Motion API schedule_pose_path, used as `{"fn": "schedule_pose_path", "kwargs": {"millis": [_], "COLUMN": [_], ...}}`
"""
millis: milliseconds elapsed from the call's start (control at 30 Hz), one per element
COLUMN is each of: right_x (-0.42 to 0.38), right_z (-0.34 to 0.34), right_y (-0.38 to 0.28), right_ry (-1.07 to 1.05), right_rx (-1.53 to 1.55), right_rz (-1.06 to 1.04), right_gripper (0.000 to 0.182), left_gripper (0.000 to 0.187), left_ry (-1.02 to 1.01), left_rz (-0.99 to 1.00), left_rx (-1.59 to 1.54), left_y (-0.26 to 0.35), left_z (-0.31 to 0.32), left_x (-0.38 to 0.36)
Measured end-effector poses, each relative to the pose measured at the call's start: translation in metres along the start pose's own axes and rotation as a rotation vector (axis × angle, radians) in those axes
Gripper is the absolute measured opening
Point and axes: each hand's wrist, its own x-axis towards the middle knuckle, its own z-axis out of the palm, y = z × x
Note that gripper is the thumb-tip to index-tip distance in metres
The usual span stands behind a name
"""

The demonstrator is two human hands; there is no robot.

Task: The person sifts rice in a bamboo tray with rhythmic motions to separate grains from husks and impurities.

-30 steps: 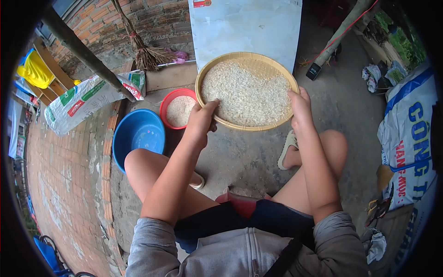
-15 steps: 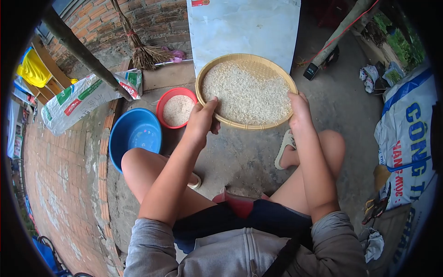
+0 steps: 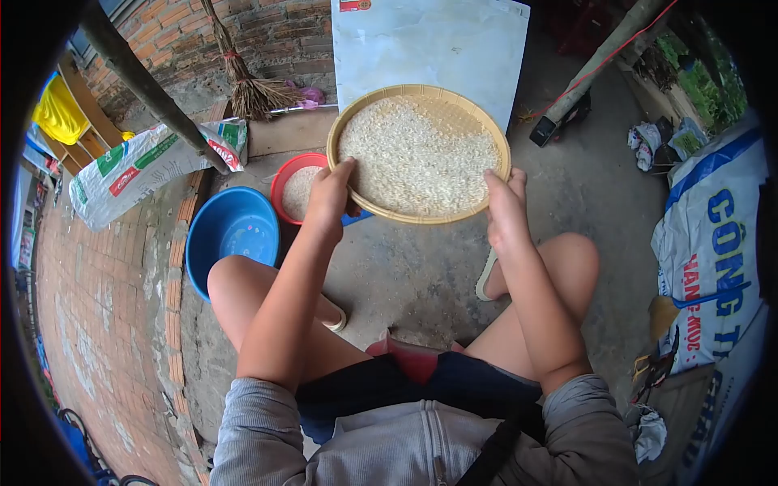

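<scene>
A round woven bamboo winnowing tray [image 3: 458, 116] is held up in front of me, over the floor. White rice [image 3: 421, 158] covers most of its bottom, with bare weave showing at the far right part. My left hand [image 3: 328, 194] grips the rim at the near left, thumb on top and fingers curled beneath. On the right side, my right hand [image 3: 506, 202] clasps the rim the same way, its thumb at the rice's edge. Left of the tray stands a red basin [image 3: 281, 188] with rice in it, partly hidden by my left hand and the tray.
Beside my left knee sits a blue basin [image 3: 235, 235]. A whitish board [image 3: 429, 49] stands behind the tray. A straw broom [image 3: 255, 93] leans on the brick wall, near a wooden pole [image 3: 146, 89]. Printed sacks [image 3: 705, 243] lie at the right.
Both hands have shifted the tray left and slightly away from me. It now covers more of the red basin. The rice is spread a little differently, and a blue patch shows under the tray.
</scene>
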Motion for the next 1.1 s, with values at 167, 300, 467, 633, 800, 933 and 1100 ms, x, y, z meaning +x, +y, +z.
{"fn": "schedule_pose_path", "kwargs": {"millis": [167, 300, 467, 633, 800, 933, 1100], "right_x": [-0.005, 0.027, -0.03, -0.028, -0.015, -0.001, 0.0], "right_z": [0.001, -0.011, 0.016, 0.025, 0.016, 0.0, -0.009], "right_y": [-0.021, 0.001, -0.007, -0.001, -0.012, -0.017, -0.031], "right_ry": [-0.089, -0.106, -0.21, -0.304, -0.294, -0.218, -0.339], "right_rx": [0.084, 0.286, 0.278, 0.378, 0.46, 0.473, 0.422], "right_rz": [0.166, 0.178, 0.098, 0.066, 0.093, 0.077, 0.148], "right_gripper": [0.032, 0.038, 0.047, 0.047, 0.048, 0.048, 0.047], "left_gripper": [0.025, 0.026, 0.027, 0.025, 0.048, 0.051, 0.049], "left_ry": [0.086, 0.032, 0.139, 0.045, -0.09, -0.011, -0.095], "left_rz": [0.055, 0.014, 0.122, 0.099, 0.039, -0.012, 0.037], "left_rx": [-0.099, -0.185, -0.269, -0.266, -0.404, -0.458, -0.568], "left_y": [-0.007, -0.011, -0.032, -0.032, -0.018, 0.004, 0.027], "left_z": [0.005, 0.026, 0.024, 0.03, 0.013, -0.022, -0.043], "left_x": [-0.005, -0.028, -0.006, -0.017, -0.009, 0.014, 0.018]}}
